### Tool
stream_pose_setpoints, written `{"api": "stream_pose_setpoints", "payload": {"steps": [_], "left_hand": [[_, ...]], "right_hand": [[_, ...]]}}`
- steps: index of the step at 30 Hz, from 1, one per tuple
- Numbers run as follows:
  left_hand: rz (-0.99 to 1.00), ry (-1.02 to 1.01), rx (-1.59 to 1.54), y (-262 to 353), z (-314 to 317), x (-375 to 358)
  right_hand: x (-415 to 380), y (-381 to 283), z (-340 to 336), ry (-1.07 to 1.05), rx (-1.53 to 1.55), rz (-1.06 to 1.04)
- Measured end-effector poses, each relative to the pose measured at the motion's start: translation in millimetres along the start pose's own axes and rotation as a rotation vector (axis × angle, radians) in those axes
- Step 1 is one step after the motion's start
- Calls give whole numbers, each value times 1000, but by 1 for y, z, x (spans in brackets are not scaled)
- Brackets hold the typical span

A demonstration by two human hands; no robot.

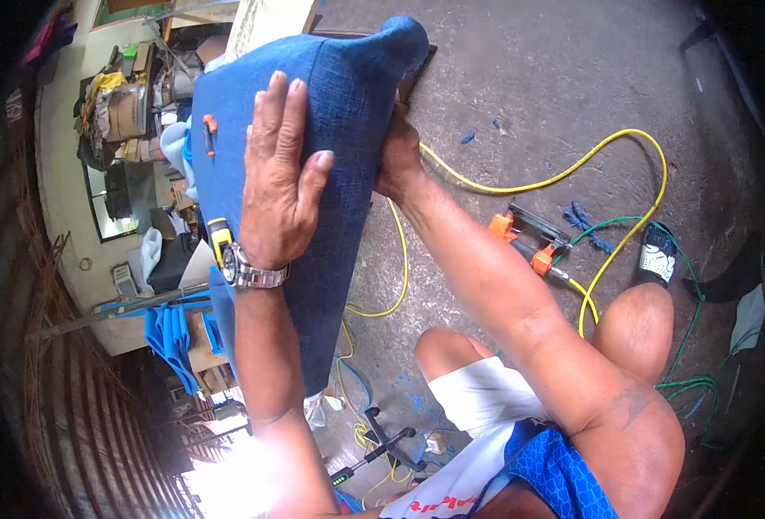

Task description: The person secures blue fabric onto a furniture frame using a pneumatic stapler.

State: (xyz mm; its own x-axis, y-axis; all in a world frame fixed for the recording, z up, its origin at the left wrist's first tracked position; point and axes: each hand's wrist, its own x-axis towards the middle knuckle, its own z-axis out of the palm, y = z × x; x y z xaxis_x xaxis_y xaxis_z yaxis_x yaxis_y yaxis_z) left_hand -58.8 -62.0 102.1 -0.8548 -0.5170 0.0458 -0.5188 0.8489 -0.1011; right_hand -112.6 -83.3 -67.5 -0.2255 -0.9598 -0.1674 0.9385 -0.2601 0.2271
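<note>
A blue fabric-covered upholstered piece stands in front of me, with a folded flap of cloth at its top corner. My left hand, with a metal watch at the wrist, lies flat on the fabric, fingers stretched out and thumb apart. My right hand is at the piece's right side, against its edge; its fingers are hidden behind the cloth. On the blue surface left of my left hand lies a small red-and-black handled tool. A yellow-and-black tool lies beside the watch.
An orange-and-black pneumatic stapler lies on the concrete floor, joined to a yellow air hose. Blue fabric scraps and a green cord are nearby. A black star-shaped base stands below. Cluttered shelves line the left.
</note>
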Motion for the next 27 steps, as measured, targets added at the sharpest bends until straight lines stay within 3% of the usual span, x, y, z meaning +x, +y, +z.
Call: {"api": "stream_pose_setpoints", "payload": {"steps": [5, 8, 9, 11, 14, 17, 18, 20, 24, 27], "left_hand": [[17, 23, 285, 25, 7, 11], [29, 62, 479, 40, 18, 17], [67, 6, 612, 49, 19, 20], [173, -69, 485, 44, 0, 16], [-32, 161, -332, 15, -35, -19], [-263, 46, -236, -36, -47, -56], [-305, 41, -237, -43, -37, -62], [-381, 34, -248, -51, -15, -66], [-290, 39, -193, -63, -9, -64], [-321, 25, -239, -67, -9, -45]], "right_hand": [[-22, -2, 1, -177, 32, -11], [-32, 15, -6, -65, -277, -139], [-36, 12, 1, -102, -116, -76], [-42, 4, 17, -147, 208, 65], [-19, 16, 10, -119, -4, -64], [3, -5, 27, 98, -181, 63], [28, 2, 5, -27, -181, 109], [30, -3, 9, -54, -160, 64], [16, 15, 0, -115, -237, -123], [-3, 26, 1, -19, -155, -65]]}}
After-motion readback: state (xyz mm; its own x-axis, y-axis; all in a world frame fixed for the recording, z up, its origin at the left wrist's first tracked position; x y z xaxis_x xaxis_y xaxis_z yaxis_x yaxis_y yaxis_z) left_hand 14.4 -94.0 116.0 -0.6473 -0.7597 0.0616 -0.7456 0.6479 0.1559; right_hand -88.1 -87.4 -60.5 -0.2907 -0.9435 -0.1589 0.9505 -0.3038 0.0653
